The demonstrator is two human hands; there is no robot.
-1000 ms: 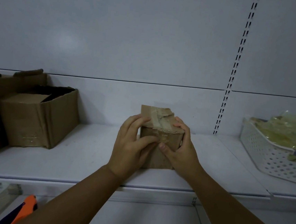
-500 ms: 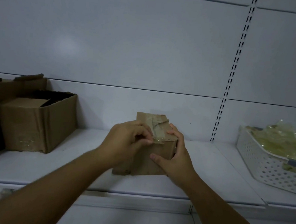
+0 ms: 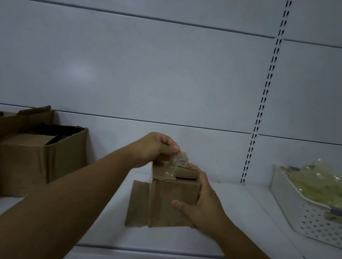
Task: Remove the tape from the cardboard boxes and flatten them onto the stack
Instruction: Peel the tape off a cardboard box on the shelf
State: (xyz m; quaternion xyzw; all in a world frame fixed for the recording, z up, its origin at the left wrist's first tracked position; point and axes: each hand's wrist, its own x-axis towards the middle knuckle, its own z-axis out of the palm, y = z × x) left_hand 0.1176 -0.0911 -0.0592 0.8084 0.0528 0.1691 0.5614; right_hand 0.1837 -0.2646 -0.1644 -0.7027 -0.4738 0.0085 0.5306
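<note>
My left hand (image 3: pixel 155 148) pinches the clear tape (image 3: pixel 178 163) above the small cardboard box (image 3: pixel 171 204), which stands on the shelf (image 3: pixel 241 215). My right hand (image 3: pixel 204 205) grips the box's right side, thumb on its front.

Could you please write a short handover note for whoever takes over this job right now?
Left hand pinches a strip of clear tape, pulled up off the top of the small brown cardboard box.
Right hand grips the box's right side, steadying it on the white shelf.
Done: tape partly peeled; box not flattened.
Left: finish peeling, flatten it, then treat the larger open brown cardboard boxes at the shelf's left end.
No flattened stack is in view; the white perforated plastic basket at right holds crumpled clear plastic.
</note>
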